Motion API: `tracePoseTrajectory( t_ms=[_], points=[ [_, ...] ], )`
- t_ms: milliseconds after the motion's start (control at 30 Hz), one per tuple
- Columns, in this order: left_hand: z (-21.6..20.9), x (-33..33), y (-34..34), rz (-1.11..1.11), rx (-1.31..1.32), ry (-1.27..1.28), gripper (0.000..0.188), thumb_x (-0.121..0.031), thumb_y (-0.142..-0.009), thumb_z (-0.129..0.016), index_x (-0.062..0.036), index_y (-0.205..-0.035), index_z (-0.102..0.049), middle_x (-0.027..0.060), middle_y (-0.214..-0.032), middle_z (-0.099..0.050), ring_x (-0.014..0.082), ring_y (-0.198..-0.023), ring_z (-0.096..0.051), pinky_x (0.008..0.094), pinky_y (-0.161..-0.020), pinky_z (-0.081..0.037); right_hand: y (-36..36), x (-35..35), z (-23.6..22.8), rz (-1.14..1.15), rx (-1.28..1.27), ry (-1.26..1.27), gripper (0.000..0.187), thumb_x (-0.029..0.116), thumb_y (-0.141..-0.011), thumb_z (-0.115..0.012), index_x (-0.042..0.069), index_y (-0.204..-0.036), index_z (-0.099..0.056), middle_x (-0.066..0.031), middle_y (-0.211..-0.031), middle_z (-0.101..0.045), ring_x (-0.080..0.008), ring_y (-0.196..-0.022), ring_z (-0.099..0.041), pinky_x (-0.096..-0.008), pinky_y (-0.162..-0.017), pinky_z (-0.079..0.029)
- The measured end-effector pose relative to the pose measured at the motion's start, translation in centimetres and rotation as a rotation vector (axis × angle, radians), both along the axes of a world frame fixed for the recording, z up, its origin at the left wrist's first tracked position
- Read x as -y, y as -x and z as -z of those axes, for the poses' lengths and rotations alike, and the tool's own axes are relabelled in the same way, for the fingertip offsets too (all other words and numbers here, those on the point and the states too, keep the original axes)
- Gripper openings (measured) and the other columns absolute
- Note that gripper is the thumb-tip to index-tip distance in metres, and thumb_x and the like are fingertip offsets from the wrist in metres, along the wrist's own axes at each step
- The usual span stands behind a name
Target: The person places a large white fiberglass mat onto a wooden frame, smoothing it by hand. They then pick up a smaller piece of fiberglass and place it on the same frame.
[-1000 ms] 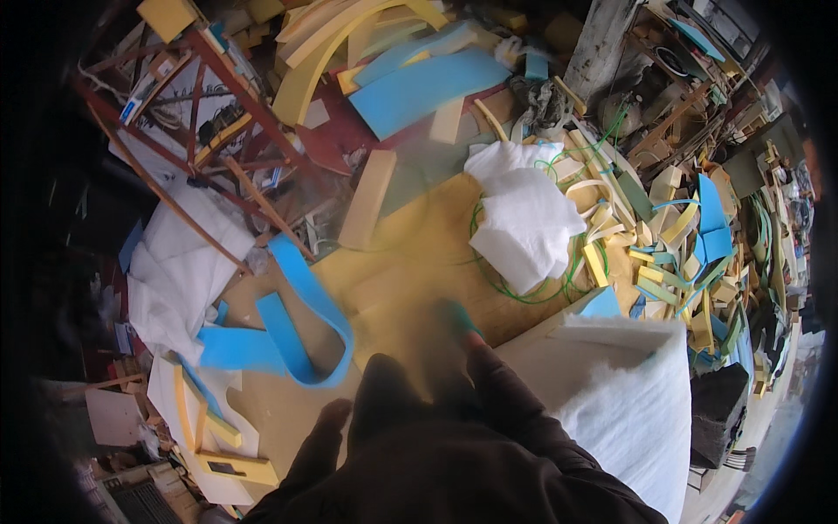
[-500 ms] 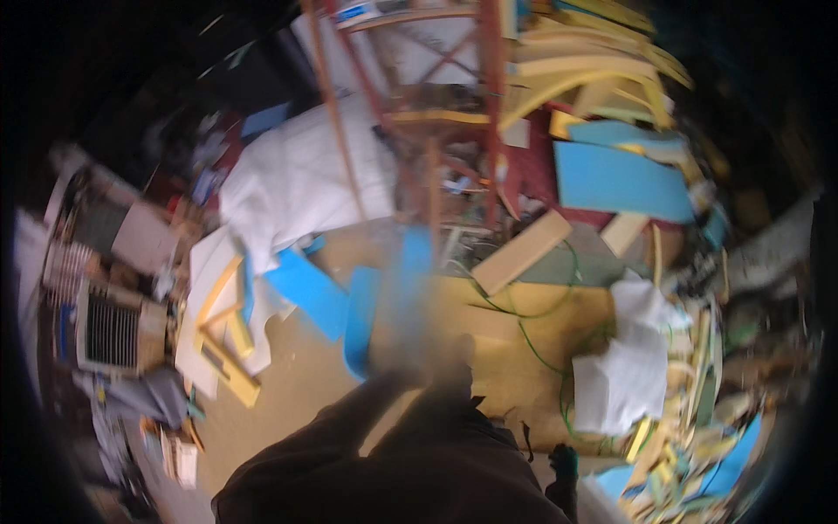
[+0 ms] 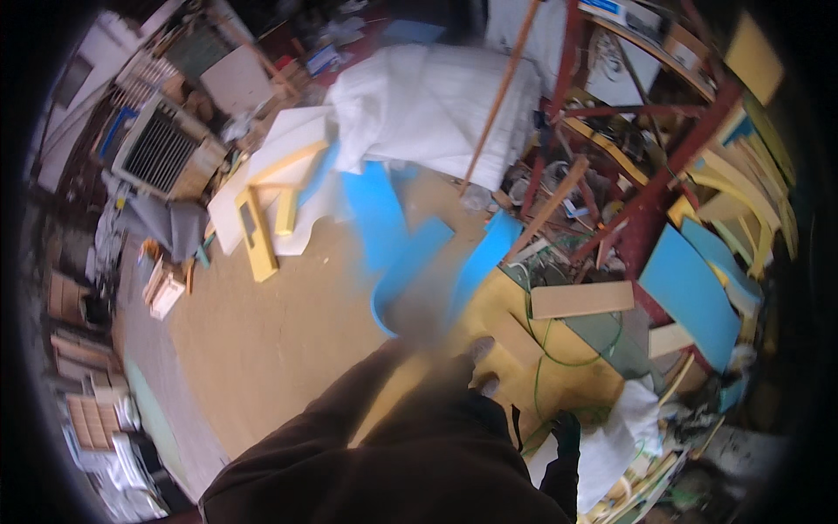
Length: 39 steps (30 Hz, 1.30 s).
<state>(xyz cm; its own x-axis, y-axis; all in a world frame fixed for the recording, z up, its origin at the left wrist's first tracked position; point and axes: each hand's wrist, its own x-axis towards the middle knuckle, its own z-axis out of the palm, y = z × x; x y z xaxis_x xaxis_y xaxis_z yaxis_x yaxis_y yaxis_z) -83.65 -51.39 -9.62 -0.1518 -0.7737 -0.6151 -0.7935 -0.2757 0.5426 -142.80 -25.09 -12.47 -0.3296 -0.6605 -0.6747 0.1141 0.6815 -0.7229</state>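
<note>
My right hand (image 3: 566,428), in a dark glove, hangs low beside my dark clothing, near a white sheet (image 3: 602,450). It is small and dark, so whether its fingers hold anything is unclear. My left hand does not show. Dark-clothed limbs (image 3: 371,375) run into a blurred patch in the middle of the picture. Around that patch are a curved blue foam strip (image 3: 415,262), a straighter blue strip (image 3: 489,258) and a flat blue sheet (image 3: 375,210). The blur hides the lower ends of both strips.
A white wrapped bundle (image 3: 436,109) lies at the back. Yellow foam pieces (image 3: 253,236) rest left of centre. A tan board (image 3: 583,299), a green cord (image 3: 539,384) and a wooden rack (image 3: 646,188) stand or lie rightward, beside blue panels (image 3: 690,293) and stacked foam offcuts.
The view has turned left, so the floor and its contents appear rotated clockwise. More of the left side shows. My right hand now appears slightly higher, and the picture is less smeared.
</note>
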Motion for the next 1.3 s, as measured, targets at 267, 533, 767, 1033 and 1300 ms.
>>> tracePoseTrajectory(
  t_ms=[267, 533, 767, 1033, 1300],
  points=[
    [1.3, -26.2, -14.1, -0.312, 0.154, -0.324, 0.035, -0.038, -0.095, -0.069, -0.0058, -0.105, -0.078, 0.0126, -0.093, -0.08, 0.0236, -0.078, -0.076, 0.0415, -0.075, -0.062, 2.4, 7.8, 1.9, -0.004, 0.21, -0.28, 0.032, 0.039, -0.108, -0.061, 0.011, -0.121, -0.071, -0.0053, -0.102, -0.072, -0.0226, -0.087, -0.071, -0.0395, -0.072, -0.057],
    [4.5, -25.3, -13.4, -0.41, -0.042, -0.098, 0.027, -0.028, -0.099, -0.07, -0.0025, -0.105, -0.077, 0.0098, -0.093, -0.078, 0.0206, -0.082, -0.074, 0.0383, -0.076, -0.06, -3.9, 13.5, 0.1, -0.227, 0.145, -0.282, 0.033, 0.037, -0.106, -0.059, 0.012, -0.124, -0.071, -0.0075, -0.108, -0.077, -0.0262, -0.089, -0.077, -0.0396, -0.068, -0.054],
    [4.0, -15.7, -21.5, -0.412, -0.243, 0.146, 0.03, -0.029, -0.104, -0.067, -0.0024, -0.111, -0.078, 0.011, -0.1, -0.08, 0.0211, -0.088, -0.076, 0.0368, -0.082, -0.06, -13.3, 23.4, 2.5, -0.429, 0.415, -0.197, 0.033, 0.031, -0.109, -0.055, 0.006, -0.127, -0.067, -0.0122, -0.115, -0.075, -0.0326, -0.095, -0.077, -0.04, -0.071, -0.056],
    [9.8, -11.5, -43.9, -0.616, 0.176, -0.084, 0.023, -0.025, -0.102, -0.072, -0.0053, -0.112, -0.078, 0.0106, -0.095, -0.08, 0.0208, -0.079, -0.074, 0.0386, -0.072, -0.062, -30.5, 25.4, -4.0, -0.334, 0.245, -0.059, 0.034, 0.024, -0.107, -0.063, -0.002, -0.128, -0.068, -0.025, -0.109, -0.078, -0.038, -0.093, -0.079, -0.0461, -0.077, -0.066],
    [4.0, -1.7, -51.3, -0.88, -0.269, -0.16, 0.03, -0.031, -0.105, -0.067, -0.0071, -0.123, -0.069, 0.0092, -0.096, -0.077, 0.0199, -0.076, -0.073, 0.0311, -0.054, -0.051, -34.3, 17.7, -1.3, -0.122, 0.126, 0.065, 0.03, 0.024, -0.113, -0.058, 0.003, -0.131, -0.07, -0.0148, -0.124, -0.073, -0.0263, -0.115, -0.069, -0.0414, -0.1, -0.055]
  ],
)
